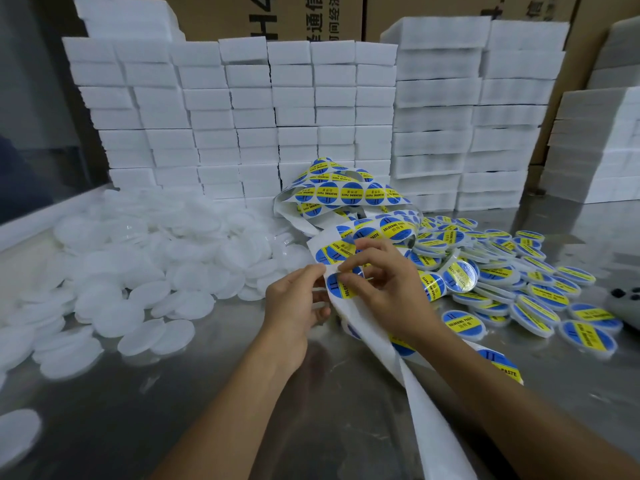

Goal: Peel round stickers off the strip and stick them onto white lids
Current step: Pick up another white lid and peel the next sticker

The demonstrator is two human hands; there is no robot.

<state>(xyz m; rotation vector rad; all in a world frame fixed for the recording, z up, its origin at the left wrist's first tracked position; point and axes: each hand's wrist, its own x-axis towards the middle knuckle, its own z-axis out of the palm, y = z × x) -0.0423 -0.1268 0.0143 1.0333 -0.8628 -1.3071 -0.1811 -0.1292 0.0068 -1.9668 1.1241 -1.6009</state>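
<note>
Bare lids (114, 271) left, stickered lids (512, 282) right, sticker strip (349, 216) between, foam blocks (242, 116) behind.

Bright even light, soft glare on table (214, 393), curved blurry edges

Brushed steel table (194, 403), reflective, fills the lower view. Big loose heap of plain white lids (138, 258) at 9 to 10 o'clock, spilling toward the centre; one stray lid (17, 431) at 8 o'clock near the edge. Pile of labelled lids (519, 271), blue-and-yellow stickers up, at 2 to 3 o'clock. Tangled sticker strip (346, 195) heaped at 12 o'clock between the two piles. Stacked white foam blocks (242, 109) walling the back from 10 to 2 o'clock. Grey device (628, 303), cropped, at 3 o'clock.
</note>
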